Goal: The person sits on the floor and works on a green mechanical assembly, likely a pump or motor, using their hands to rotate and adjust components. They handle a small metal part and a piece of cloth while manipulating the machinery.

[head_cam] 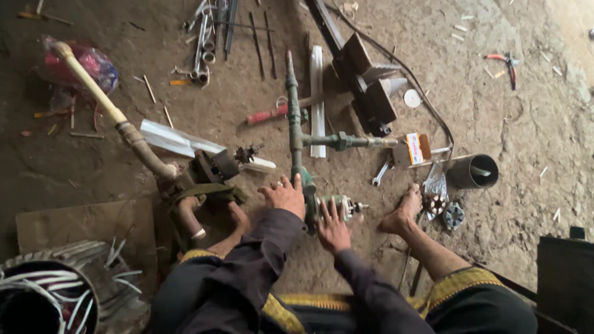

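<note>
A green pipe assembly (295, 117) lies on the dirt floor, with a side branch (346, 141) running right and a small pump body (337, 206) at its near end. My left hand (283, 196) rests on the lower end of the upright pipe, fingers curled against it. My right hand (333, 229) lies spread over the pump body just right of that pipe. Both sleeves are dark. My bare right foot (402, 213) is planted to the right of the pump, and my left foot (238, 218) sits beside a second pump (207, 173).
A cream hose (93, 86) runs from the second pump to the upper left. Spanners (201, 49), rods, a red-handled tool (267, 115), a wrench (380, 173), a black pipe section (475, 171), pliers (506, 62) and a motor stator (59, 287) lie around.
</note>
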